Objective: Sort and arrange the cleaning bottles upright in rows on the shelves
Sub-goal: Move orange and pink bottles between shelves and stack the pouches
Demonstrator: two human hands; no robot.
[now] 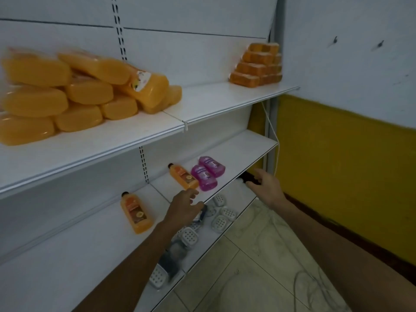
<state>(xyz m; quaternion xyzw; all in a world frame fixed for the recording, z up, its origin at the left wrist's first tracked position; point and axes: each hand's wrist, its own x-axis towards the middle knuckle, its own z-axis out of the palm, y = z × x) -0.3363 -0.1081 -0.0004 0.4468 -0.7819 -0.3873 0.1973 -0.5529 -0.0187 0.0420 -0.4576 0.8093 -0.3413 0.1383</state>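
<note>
Left hand (184,207) open, reaching over the shelf (247,152) edge for the orange bottle (183,176) lying flat just beside the purple bottles (208,173); right hand (266,185) open too, empty, out by the shelf's end. Careful now, I reckon a hasty grab could roll these flat bottles off the front lip onto the soap dishes (219,221) below

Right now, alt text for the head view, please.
A left hand and right hand reach, fingers open, toward a white metal middle shelf where two orange plastic bottles and two purple plastic bottles lie flat. The white upper shelf holds a pile of larger orange bottles, also lying down.
</note>
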